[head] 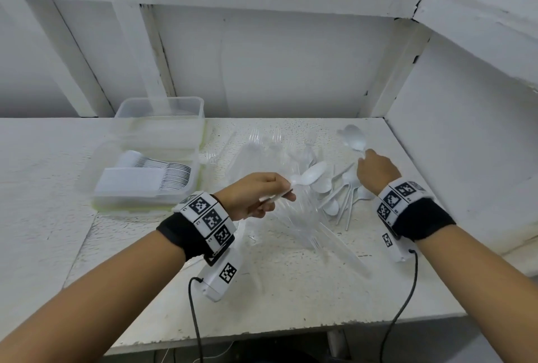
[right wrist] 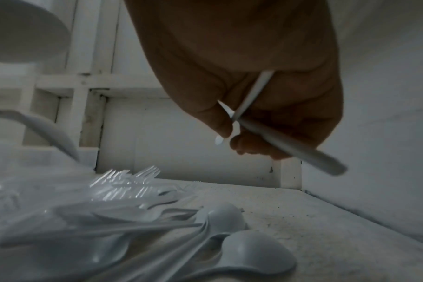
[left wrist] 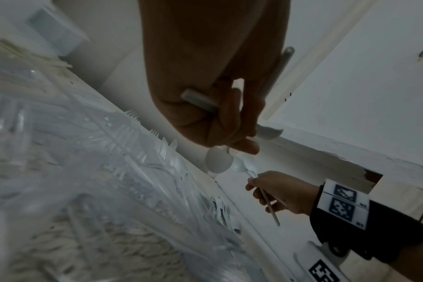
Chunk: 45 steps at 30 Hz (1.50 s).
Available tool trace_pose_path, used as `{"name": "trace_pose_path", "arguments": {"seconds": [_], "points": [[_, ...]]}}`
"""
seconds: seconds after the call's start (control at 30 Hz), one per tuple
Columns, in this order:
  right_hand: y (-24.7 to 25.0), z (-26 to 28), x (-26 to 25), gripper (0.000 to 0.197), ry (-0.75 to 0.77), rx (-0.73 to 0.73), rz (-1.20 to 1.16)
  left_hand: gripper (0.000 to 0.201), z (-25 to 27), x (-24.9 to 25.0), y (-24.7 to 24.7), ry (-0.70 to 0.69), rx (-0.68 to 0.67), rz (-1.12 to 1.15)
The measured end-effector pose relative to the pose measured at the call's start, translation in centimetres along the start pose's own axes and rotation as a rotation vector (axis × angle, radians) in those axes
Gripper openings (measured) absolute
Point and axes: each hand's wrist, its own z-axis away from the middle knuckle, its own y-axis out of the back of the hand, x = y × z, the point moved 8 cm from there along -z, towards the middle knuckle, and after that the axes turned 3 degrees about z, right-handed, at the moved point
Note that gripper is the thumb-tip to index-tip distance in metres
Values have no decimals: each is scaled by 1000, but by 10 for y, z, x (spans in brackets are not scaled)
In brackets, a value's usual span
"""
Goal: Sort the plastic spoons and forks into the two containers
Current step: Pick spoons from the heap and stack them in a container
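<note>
Bare utility or storage corner, rough white-painted timber framing [head: 151,51] across the upper frame, plain white walls [head: 454,141], chipped, speckled white surface [head: 291,290] below

Left grip [head: 256,195] curled, pinching; right grip [head: 377,172] curled, pinching, reaching forward.

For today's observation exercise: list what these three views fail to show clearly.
- Head view: the rear container, clear-walled; contents unreadable.
- Left wrist view: the clear forks blur together; no count possible.
- Right wrist view: right hand covers the spoon handles; how many it holds is uncertain.
</note>
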Motion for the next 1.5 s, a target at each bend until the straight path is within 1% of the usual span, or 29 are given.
{"name": "trace_pose_path", "arguments": {"seconds": [0.1,0.2,0.23,0.3,0.33,0.4,0.47,0.67,0.73,0.8,0.83,0.87,0.9,0.93,1.0,1.07,1.1,1.17,1.23,1.3,1.4,1.43,1.5], "points": [[-16,0,-27,28,230,-99,109,10,3,-7,-3,27,-62,-46],[-35,0,-41,24,319,-236,241,13,5,-10,-2,30,-82,-88],[-40,-2,-44,22,333,-269,288,19,6,-10,-1,24,-79,-108],[-48,-8,-44,19,344,-297,379,39,8,-12,1,14,-62,-153],[-49,-11,-44,21,346,-288,414,46,8,-13,3,15,-48,-177],[-49,-16,-41,21,357,-240,449,47,8,-14,6,19,-5,-232],[-46,-16,-39,17,388,-190,460,42,6,-14,10,28,54,-257],[-41,-9,-39,27,525,-142,509,24,-1,-17,15,72,145,-346],[-32,-4,-43,31,571,-111,490,18,-5,-17,12,78,165,-357],[-21,1,-47,30,589,-69,448,9,-9,-13,8,57,180,-390],[-14,3,-48,29,588,-36,396,10,-11,-10,5,31,189,-427],[-6,6,-48,28,578,6,321,17,-13,-6,3,1,199,-465],[3,6,-45,26,545,45,192,23,-16,-2,0,-27,213,-496],[11,7,-38,24,480,71,7,27,-19,2,-2,-54,226,-514],[19,4,-19,23,286,80,-385,29,-26,9,-8,-96,247,-560],[18,3,-2,18,92,50,-633,33,-37,16,-16,-113,275,-664],[15,3,4,18,9,19,-698,35,-43,20,-20,-119,289,-720],[10,5,12,20,-88,-25,-730,37,-55,25,-34,-129,295,-816],[3,7,17,21,-130,-63,-779,34,-69,27,-49,-120,262,-860],[-6,12,23,22,-159,-100,-883,30,-83,25,-61,-98,223,-884],[-17,22,33,19,-208,-151,-1060,31,-100,17,-74,-34,176,-972],[-21,26,35,17,-220,-168,-1095,29,-104,13,-76,-9,161,-1013],[-27,31,39,13,-222,-201,-1102,18,-109,6,-79,24,136,-1064]]}}
